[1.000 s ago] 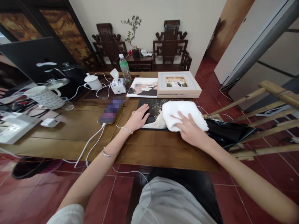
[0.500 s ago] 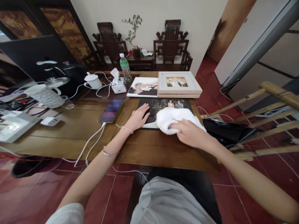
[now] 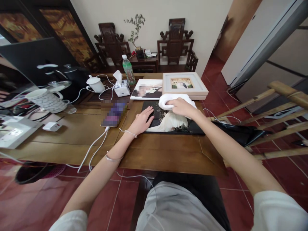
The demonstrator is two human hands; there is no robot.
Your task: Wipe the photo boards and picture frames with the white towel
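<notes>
A dark photo panel [image 3: 172, 123] with a pale flowing dress in its picture lies flat near the front of the wooden table. My left hand [image 3: 143, 119] rests on its left edge, fingers stretched and slightly spread. A folded white cloth [image 3: 166, 101] is gripped in my right hand [image 3: 180, 107] and lies over the panel's far part, hiding the upper portion of the picture. Just behind the panel are a white-edged photo print [image 3: 148, 89] and a light wood picture frame [image 3: 184, 86], which sits on top of another flat frame.
To the left lie a phone [image 3: 114, 114] on a charging cable, a tissue box [image 3: 122, 88], a white lidded cup [image 3: 95, 84], a patterned mug [image 3: 44, 99] and a power strip [image 3: 19, 130]. A green-labelled bottle [image 3: 128, 70] stands behind. A bamboo chair [image 3: 286, 96] is at right.
My right hand has pushed the white cloth away from me, from the panel's near-middle part to its far edge, uncovering the dress. My left hand has stayed in place.
</notes>
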